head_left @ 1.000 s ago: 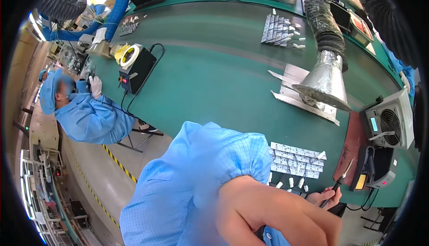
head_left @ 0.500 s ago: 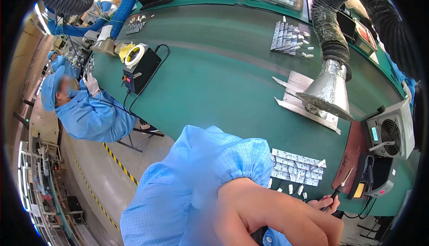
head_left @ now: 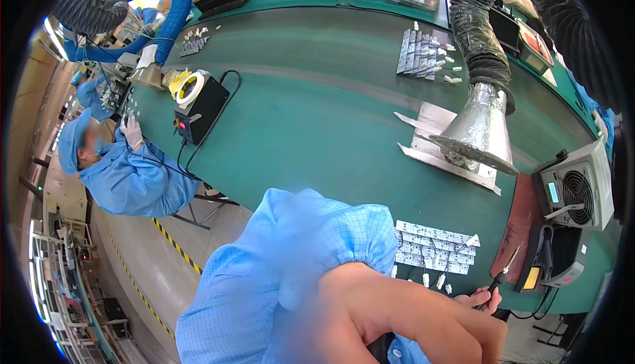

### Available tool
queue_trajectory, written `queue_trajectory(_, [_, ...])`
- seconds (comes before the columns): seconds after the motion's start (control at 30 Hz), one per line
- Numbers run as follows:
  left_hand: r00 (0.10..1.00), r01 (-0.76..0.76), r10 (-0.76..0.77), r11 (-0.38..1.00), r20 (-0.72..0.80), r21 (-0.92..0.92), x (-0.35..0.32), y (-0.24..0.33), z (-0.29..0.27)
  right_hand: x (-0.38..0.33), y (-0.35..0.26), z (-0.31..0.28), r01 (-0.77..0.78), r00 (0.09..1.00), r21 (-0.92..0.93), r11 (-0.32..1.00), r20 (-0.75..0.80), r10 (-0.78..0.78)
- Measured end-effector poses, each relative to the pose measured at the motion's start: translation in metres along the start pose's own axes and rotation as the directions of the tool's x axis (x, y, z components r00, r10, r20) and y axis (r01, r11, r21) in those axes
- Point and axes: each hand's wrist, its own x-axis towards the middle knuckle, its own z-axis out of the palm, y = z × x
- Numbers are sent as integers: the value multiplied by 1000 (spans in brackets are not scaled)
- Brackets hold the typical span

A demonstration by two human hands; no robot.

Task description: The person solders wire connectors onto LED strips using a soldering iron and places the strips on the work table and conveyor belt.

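Observation:
My right hand (head_left: 474, 299) shows beyond my left hand, its fingers closed round the dark handle of a soldering iron (head_left: 503, 275). The iron's metal tip points up and away. Very close to the camera, my left hand (head_left: 417, 314) reaches across from a blue checked sleeve (head_left: 357, 232). Its fingers bend toward the lower edge and their tips are out of sight, so I cannot tell whether it grips anything. Just past it lie several white LED circuit strips (head_left: 436, 238) side by side, with short dark wires and white connectors (head_left: 426, 279).
Right of the strips stand a soldering station (head_left: 569, 261), an iron holder with yellow sponge (head_left: 531, 279) and a fan unit (head_left: 579, 192). A foil-wrapped fume duct (head_left: 483, 126) hangs over a metal plate (head_left: 426, 126). At left, a co-worker (head_left: 135, 172) sits near a black box (head_left: 205, 106).
The view has shifted slightly, so the bench appears a little to the left. My right hand keeps hold of the soldering iron, and my left hand stays close to the camera.

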Motion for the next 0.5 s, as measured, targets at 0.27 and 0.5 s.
queue_trajectory(0.27, [999,-8,9,1000,-36,24,-1,10,-3,-1,-1,2,-50,996,-15,999,-76,48])
queue_trajectory(0.5, [999,27,-28,999,18,34,2,9,-5,-1,-1,1,-19,999,-43,999,-47,17])
